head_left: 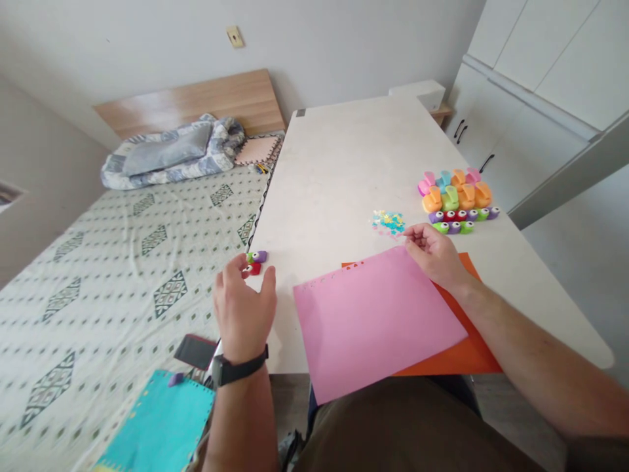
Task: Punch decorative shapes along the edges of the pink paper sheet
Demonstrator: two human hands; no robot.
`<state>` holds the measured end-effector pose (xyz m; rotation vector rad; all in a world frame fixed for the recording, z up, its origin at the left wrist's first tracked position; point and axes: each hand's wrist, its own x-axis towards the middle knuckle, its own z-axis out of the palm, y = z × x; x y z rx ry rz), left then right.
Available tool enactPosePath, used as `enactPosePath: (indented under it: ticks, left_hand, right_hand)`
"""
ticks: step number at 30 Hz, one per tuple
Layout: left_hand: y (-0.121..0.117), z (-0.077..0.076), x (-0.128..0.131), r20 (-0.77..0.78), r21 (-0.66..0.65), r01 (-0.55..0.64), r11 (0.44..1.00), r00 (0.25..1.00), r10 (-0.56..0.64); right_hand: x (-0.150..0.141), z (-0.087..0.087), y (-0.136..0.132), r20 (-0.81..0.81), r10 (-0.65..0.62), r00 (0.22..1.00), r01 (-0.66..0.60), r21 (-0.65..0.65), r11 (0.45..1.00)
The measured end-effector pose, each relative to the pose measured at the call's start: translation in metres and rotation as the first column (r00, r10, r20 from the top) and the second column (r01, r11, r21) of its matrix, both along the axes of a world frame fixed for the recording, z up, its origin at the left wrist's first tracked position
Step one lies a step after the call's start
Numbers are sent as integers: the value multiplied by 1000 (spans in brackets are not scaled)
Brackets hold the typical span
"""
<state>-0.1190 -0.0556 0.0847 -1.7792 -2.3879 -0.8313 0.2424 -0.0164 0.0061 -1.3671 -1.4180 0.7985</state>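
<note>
A pink sheet of paper (378, 321) lies tilted over an orange sheet (469, 334), its lower corner past the table's front edge. Small cut holes run along its upper left edge. My right hand (435, 255) pinches the pink sheet at its upper right corner, beside a pile of tiny paper cutouts (388, 223). At the table's left edge, my left hand (244, 308) is open, thumb and fingers apart, holding nothing I can see. Just beyond its fingers are a red craft punch (253, 269) and a green and purple pair (258, 256), partly hidden.
Larger craft punches (455, 190) and small ones (462, 215) stand in rows on the white table (344, 164) at right. The bed (122, 262) adjoins on the left, with a dark phone (195, 352) and a turquoise punched sheet (157, 419). Cabinets (521, 111) stand at right.
</note>
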Motion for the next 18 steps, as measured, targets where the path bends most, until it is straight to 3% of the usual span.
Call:
enactPosePath:
  ticks: [3, 7, 14, 18]
  left_hand:
    - [21, -10, -23, -75, -137, -60, 989, 996, 50]
    - [45, -23, -39, -138, -298, -52, 953, 990, 11]
    - [80, -35, -51, -249, -386, -30, 922, 966, -73]
    - [89, -41, -55, -247, -355, -78, 932, 969, -13]
  right_hand:
    - [1, 1, 0, 14, -1, 1000, 1, 1, 1000]
    - [1, 0, 0, 22, 4, 1000, -5, 3, 1000]
    - [1, 1, -2, 32, 23, 999, -23, -7, 1000]
    - [0, 3, -2, 30, 17, 999, -17, -13, 1000]
